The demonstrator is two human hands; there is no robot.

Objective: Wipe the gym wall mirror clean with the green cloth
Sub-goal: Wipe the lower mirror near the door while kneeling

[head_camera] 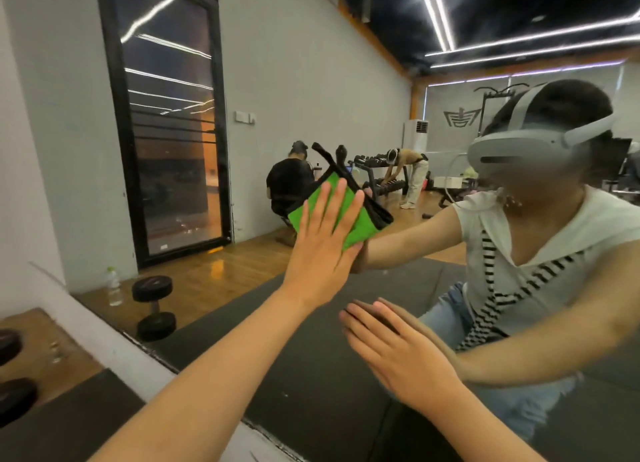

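Observation:
The wall mirror (346, 81) fills most of the view and reflects the gym and me. My left hand (320, 250) lies flat with straight fingers on the green cloth (356, 219), pressing it against the glass at mid-height. The cloth has a black edge and black straps that stick out above the fingers. Lower and to the right, my right hand (398, 354) rests open with its palm against the mirror and holds nothing. Both forearms reach in from the bottom of the frame.
The mirror's bottom edge meets a pale ledge (114, 333) running down to the right. A real dumbbell (8, 375) lies on the wood floor at far left beside a dark mat (69, 423). Reflected: a water bottle (113, 287), a dumbbell (154, 307), two people, a rack.

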